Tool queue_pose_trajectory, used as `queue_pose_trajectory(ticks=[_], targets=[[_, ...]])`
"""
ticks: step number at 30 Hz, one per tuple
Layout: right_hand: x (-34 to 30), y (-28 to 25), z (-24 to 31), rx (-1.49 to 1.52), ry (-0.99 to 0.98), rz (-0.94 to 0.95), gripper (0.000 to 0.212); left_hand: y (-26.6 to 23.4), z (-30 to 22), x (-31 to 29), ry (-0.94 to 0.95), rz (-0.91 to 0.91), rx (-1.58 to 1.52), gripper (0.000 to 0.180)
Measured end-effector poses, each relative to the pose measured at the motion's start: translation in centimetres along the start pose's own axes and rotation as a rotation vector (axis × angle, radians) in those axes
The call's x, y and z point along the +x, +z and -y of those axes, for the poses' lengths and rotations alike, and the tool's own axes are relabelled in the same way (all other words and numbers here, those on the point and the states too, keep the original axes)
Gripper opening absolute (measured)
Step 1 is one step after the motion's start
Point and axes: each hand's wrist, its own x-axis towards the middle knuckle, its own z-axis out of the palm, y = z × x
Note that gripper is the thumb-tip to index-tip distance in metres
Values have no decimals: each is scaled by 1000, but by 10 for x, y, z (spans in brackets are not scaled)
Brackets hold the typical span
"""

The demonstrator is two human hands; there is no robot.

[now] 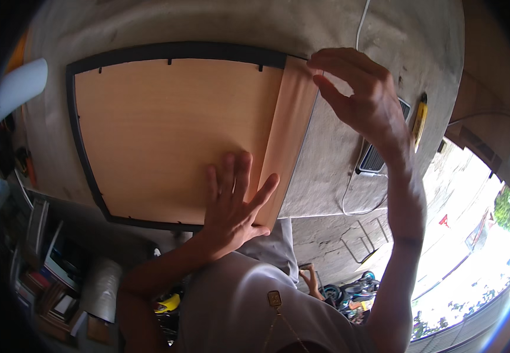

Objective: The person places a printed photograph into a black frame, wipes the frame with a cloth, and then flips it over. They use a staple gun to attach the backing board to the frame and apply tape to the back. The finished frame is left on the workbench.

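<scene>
A framed panel lies face down on the table. It has a black frame (175, 50), a light brown backing board (155, 135) and small black tabs along its inner edge. A wide, smooth brown strip (291, 120), tape or paper by its look, covers the frame's right side. My left hand (231, 215) rests on the near right part, fingers spread over the board and its thumb on the strip. At the strip's far right corner, my right hand (358, 88) is bent in a pinch, with thumb and fingertips at the edge.
To the right on the grey-covered table (337, 182) lie a yellow utility knife (420, 123) and a dark flat device (372, 157) with a white cable. A pale roll (22, 91) juts in at the left. Shelves of stacked items (55, 294) stand at the lower left.
</scene>
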Motion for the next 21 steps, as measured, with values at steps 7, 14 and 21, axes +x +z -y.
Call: queue_pose_trajectory(ticks=[7,14,21], targets=[[31,3,-29,22,-344,258,13,-3,-5,-1,-70,54,-9,137],[55,7,-34,148,-491,360,11,-9,-9,3,-126,-45,33,138],[70,11,-35,55,-615,450,21,-7,-13,1,-151,-91,101,136]])
